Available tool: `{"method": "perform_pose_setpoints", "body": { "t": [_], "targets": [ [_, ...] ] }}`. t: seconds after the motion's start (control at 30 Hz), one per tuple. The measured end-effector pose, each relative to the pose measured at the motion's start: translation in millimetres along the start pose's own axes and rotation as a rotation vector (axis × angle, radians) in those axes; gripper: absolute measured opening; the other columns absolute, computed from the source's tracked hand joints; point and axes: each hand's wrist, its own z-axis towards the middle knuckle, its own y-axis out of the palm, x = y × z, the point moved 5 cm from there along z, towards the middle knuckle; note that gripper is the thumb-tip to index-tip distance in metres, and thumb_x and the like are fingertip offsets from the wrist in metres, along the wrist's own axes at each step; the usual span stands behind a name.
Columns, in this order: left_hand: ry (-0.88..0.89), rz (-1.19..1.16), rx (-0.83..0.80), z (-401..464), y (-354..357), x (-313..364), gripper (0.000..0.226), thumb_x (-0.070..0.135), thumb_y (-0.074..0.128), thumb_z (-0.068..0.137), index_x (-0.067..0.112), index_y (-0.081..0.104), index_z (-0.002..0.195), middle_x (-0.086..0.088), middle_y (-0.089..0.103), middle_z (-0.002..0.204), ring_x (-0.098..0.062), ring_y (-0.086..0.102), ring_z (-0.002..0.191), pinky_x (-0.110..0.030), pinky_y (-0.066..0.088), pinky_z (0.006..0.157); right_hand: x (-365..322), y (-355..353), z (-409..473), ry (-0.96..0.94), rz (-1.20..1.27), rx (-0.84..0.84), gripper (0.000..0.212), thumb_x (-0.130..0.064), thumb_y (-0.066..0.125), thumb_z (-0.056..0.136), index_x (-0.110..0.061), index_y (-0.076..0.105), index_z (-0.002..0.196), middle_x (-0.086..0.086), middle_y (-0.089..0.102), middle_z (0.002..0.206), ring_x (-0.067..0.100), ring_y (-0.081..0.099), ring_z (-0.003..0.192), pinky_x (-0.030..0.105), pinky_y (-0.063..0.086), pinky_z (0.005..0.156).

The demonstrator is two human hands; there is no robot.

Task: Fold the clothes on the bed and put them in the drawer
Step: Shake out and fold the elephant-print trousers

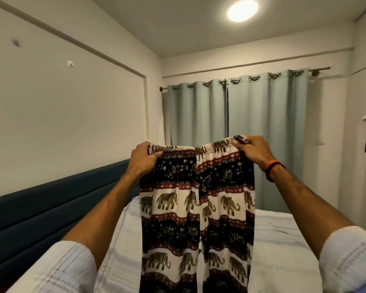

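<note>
Only one view was given, taken from a camera worn on the head. It was aimed forward and slightly down along both outstretched arms, across the bed [283, 233] toward the curtain [262, 134] on the far wall. The left hand [143, 159] and right hand [255, 150] were seen close, near mid-frame, with the trousers [197, 208] hung between them. A wide angle was shown by bowed wall lines and by the ceiling lamp [242, 11] caught at the top edge. The sleeves were cut off at the lower corners.
</note>
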Motion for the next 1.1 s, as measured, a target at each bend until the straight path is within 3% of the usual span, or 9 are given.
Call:
{"method": "perform_pose_setpoints", "body": {
  "t": [0.1, 0.23, 0.33, 0.47, 0.57, 0.7, 0.9, 0.97, 1.1],
  "targets": [
    [-0.100, -0.236, -0.114, -9, 17, 4, 0.017, 0.024, 0.059, 0.096, 0.008, 0.063, 0.102, 0.000, 0.065, 0.093, -0.008, 0.059, 0.083, -0.022, 0.043, 0.064, 16, -1, -1, 0.081, 0.044, -0.153, 0.034, -0.033, 0.069, 0.090, 0.001, 0.070, 0.098, 0.020, 0.072, 0.099, 0.038, 0.068, 0.097, 0.052, 0.054, 0.092],
    [-0.229, -0.465, -0.232, -25, 35, -1, 0.025, 0.030, 0.061, 0.095, 0.005, 0.066, 0.097, -0.007, 0.072, 0.091, -0.017, 0.069, 0.083, -0.025, 0.052, 0.065, 28, -5, -10, 0.151, 0.163, -0.218, 0.021, -0.018, 0.062, 0.095, 0.001, 0.068, 0.103, 0.020, 0.071, 0.104, 0.028, 0.069, 0.092, 0.044, 0.056, 0.092],
    [-0.218, -0.428, -0.311, -29, 42, -6, 0.024, 0.031, 0.069, 0.088, 0.007, 0.067, 0.092, -0.006, 0.073, 0.085, -0.019, 0.072, 0.079, -0.021, 0.053, 0.058, 31, -5, -14, 0.151, 0.162, -0.248, 0.019, -0.017, 0.062, 0.095, 0.001, 0.067, 0.101, 0.016, 0.071, 0.098, 0.028, 0.068, 0.092, 0.044, 0.056, 0.091],
    [-0.208, -0.343, -0.376, -34, 48, -12, 0.028, 0.028, 0.079, 0.078, 0.004, 0.069, 0.091, -0.004, 0.073, 0.079, -0.009, 0.071, 0.063, -0.015, 0.050, 0.050, 37, -8, -18, 0.141, 0.084, -0.275, 0.049, -0.034, 0.075, 0.081, 0.008, 0.066, 0.105, 0.024, 0.070, 0.103, 0.038, 0.068, 0.097, 0.050, 0.054, 0.095],
    [-0.230, -0.240, -0.350, -33, 46, -21, 0.029, 0.029, 0.079, 0.079, 0.004, 0.070, 0.090, -0.006, 0.072, 0.082, -0.012, 0.069, 0.070, -0.018, 0.049, 0.053, 45, -8, -21, 0.187, 0.036, -0.360, 0.065, -0.035, 0.080, 0.069, 0.017, 0.063, 0.105, 0.030, 0.069, 0.101, 0.039, 0.069, 0.091, 0.043, 0.057, 0.083],
    [-0.229, -0.242, -0.350, -32, 47, -26, 0.024, 0.025, 0.069, 0.089, 0.002, 0.070, 0.088, -0.009, 0.072, 0.083, -0.019, 0.070, 0.076, -0.023, 0.051, 0.061, 49, -2, -26, 0.228, 0.031, -0.472, 0.049, -0.027, 0.076, 0.078, 0.013, 0.066, 0.106, 0.020, 0.073, 0.096, 0.021, 0.072, 0.080, 0.023, 0.059, 0.066],
    [-0.256, -0.444, -0.397, -46, 37, -14, 0.015, 0.020, 0.059, 0.095, 0.006, 0.065, 0.092, -0.008, 0.072, 0.091, -0.020, 0.068, 0.086, -0.026, 0.052, 0.068, 40, 7, -29, 0.267, 0.379, -0.535, 0.045, -0.018, 0.069, 0.084, 0.008, 0.059, 0.119, 0.013, 0.070, 0.095, 0.017, 0.071, 0.074, 0.024, 0.060, 0.066],
    [-0.277, -0.521, -0.435, -52, 30, -13, 0.013, 0.018, 0.057, 0.096, 0.008, 0.065, 0.094, -0.006, 0.074, 0.086, -0.018, 0.070, 0.083, -0.025, 0.055, 0.066, 36, 5, -33, 0.275, 0.466, -0.611, 0.050, -0.021, 0.073, 0.077, 0.007, 0.061, 0.116, 0.013, 0.070, 0.095, 0.018, 0.070, 0.076, 0.027, 0.060, 0.070],
    [-0.402, -0.736, -0.540, -64, 28, -12, 0.015, 0.014, 0.050, 0.097, 0.006, 0.063, 0.095, -0.005, 0.074, 0.073, -0.017, 0.072, 0.066, -0.028, 0.059, 0.059, 29, 14, -42, 0.299, 0.665, -0.693, 0.030, -0.015, 0.070, 0.078, 0.001, 0.069, 0.104, 0.015, 0.072, 0.097, 0.022, 0.073, 0.082, 0.031, 0.062, 0.075]
  ]
}}
